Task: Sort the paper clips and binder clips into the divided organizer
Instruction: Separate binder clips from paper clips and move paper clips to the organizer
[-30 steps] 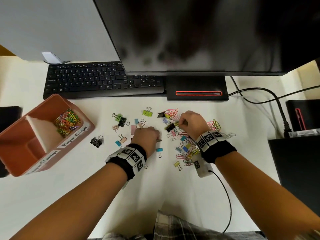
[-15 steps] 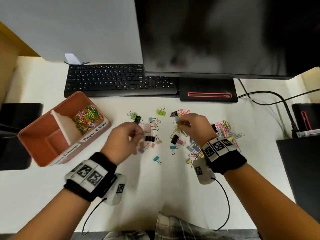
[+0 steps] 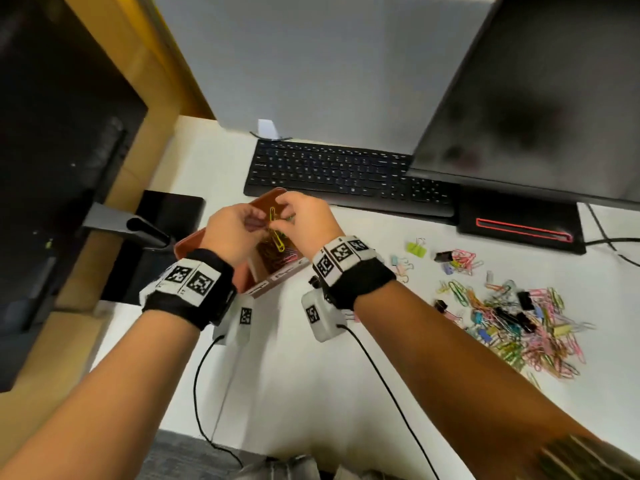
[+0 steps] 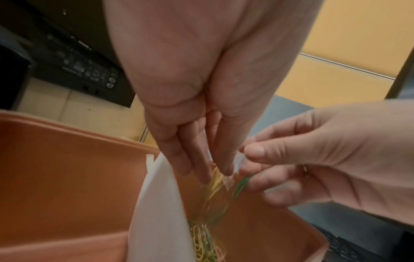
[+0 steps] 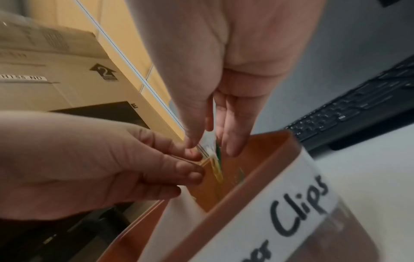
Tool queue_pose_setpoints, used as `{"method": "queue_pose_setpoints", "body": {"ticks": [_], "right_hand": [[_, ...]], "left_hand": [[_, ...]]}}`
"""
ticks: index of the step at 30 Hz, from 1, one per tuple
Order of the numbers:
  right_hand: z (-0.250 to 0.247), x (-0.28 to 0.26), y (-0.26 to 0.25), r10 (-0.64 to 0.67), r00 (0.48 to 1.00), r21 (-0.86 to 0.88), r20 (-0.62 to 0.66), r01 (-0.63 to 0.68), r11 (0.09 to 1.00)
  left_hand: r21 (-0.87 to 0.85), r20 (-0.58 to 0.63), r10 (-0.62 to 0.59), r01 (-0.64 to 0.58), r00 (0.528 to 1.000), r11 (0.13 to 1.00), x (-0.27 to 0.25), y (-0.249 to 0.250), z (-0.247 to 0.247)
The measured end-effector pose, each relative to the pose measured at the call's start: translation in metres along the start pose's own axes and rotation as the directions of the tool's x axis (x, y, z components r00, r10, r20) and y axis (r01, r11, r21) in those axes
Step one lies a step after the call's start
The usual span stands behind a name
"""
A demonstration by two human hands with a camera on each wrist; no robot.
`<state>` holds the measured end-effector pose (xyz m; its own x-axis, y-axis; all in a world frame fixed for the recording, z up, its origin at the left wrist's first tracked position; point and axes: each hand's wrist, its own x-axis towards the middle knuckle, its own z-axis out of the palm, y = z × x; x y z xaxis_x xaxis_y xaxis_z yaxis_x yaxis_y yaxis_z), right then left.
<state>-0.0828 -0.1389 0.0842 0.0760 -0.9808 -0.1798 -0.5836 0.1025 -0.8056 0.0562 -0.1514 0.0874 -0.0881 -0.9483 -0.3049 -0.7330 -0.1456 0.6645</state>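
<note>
Both hands meet above the orange divided organizer point(image 3: 187, 242), over its "Paper Clips" side point(image 5: 291, 203). My left hand point(image 3: 254, 225) pinches yellow paper clips point(image 3: 273, 215) at its fingertips point(image 4: 224, 170). My right hand point(image 3: 289, 213) pinches a green paper clip point(image 4: 241, 184) between thumb and fingers point(image 5: 233, 147). One yellow clip point(image 3: 278, 242) hangs lower, just above the compartment. Below lie several coloured clips point(image 4: 201, 242) beside the white divider point(image 4: 156, 203). The other compartment point(image 4: 67, 168) looks bare. A mixed pile of clips point(image 3: 519, 323) lies on the desk to the right.
A black keyboard point(image 3: 332, 171) lies just behind the organizer, under a large monitor point(image 3: 536, 98) with its base point(image 3: 519, 220). Loose binder clips point(image 3: 416, 247) sit between organizer and pile. A second monitor's stand point(image 3: 138, 230) and black base are at the left. Wrist cables trail toward me.
Both hands left the clip pile and moved left with clips to above the organizer's paper clip compartment. The head view swung left with them.
</note>
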Motion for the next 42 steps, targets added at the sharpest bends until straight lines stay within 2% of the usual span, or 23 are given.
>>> {"method": "queue_pose_setpoints", "body": {"ticks": [2, 4, 6, 8, 10, 13, 16, 21, 27, 30, 33, 38, 42], "right_hand": [[0.002, -0.004, 0.006, 0.022, 1.0, 0.054, -0.006, -0.021, 0.998], [-0.008, -0.019, 0.019, 0.006, 0.999, 0.112, -0.041, -0.002, 0.994], [-0.024, -0.041, 0.039, -0.011, 0.996, 0.102, -0.091, 0.02, 0.995], [-0.045, -0.067, 0.069, 0.011, 0.991, 0.046, -0.133, -0.005, 0.999], [-0.067, -0.095, 0.105, 0.093, 0.982, -0.014, -0.162, -0.097, 0.995], [-0.104, -0.133, 0.155, 0.222, 0.947, -0.092, -0.232, -0.248, 0.964], [-0.137, -0.154, 0.193, 0.276, 0.922, -0.159, -0.272, -0.326, 0.932], [-0.17, -0.142, 0.232, 0.403, 0.893, -0.241, -0.199, -0.444, 0.863], [-0.168, -0.108, 0.248, 0.388, 0.918, -0.36, -0.076, -0.388, 0.848], [-0.166, -0.101, 0.254, 0.34, 0.938, -0.348, -0.067, -0.342, 0.873], [-0.166, -0.099, 0.259, 0.305, 0.95, -0.315, -0.066, -0.31, 0.897], [-0.17, -0.104, 0.267, 0.294, 0.954, -0.325, -0.05, -0.294, 0.899], [-0.17, -0.112, 0.269, 0.325, 0.945, -0.314, -0.02, -0.315, 0.896]], "left_hand": [[0.021, -0.018, 0.015, -0.015, 1.0, 1.0, -0.003, -0.003, -0.003], [0.004, -0.051, 0.082, -0.082, 0.995, 0.997, -0.012, -0.001, -0.002], [0.0, -0.033, 0.156, -0.156, 0.987, 0.988, -0.025, 0.005, 0.005], [-0.014, 0.027, 0.224, -0.223, 0.974, 0.975, -0.037, 0.017, 0.023], [-0.061, 0.11, 0.276, -0.271, 0.955, 0.961, -0.043, 0.029, 0.05], [-0.1, 0.249, 0.314, -0.298, 0.916, 0.949, -0.047, 0.05, 0.099], [-0.081, 0.307, 0.338, -0.33, 0.89, 0.941, -0.048, 0.08, 0.144], [-0.006, 0.344, 0.355, -0.376, 0.869, 0.927, -0.03, 0.125, 0.211], [0.124, 0.402, 0.297, -0.373, 0.866, 0.92, -0.009, 0.148, 0.266], [0.191, 0.426, 0.296, -0.405, 0.855, 0.894, 0.0, 0.146, 0.276], [0.169, 0.415, 0.306, -0.403, 0.857, 0.9, 0.005, 0.139, 0.278], [0.095, 0.276, 0.276, -0.311, 0.921, 0.946, 0.007, 0.124, 0.265], [0.083, 0.186, 0.28, -0.299, 0.942, 0.951, 0.005, 0.111, 0.251]]}}
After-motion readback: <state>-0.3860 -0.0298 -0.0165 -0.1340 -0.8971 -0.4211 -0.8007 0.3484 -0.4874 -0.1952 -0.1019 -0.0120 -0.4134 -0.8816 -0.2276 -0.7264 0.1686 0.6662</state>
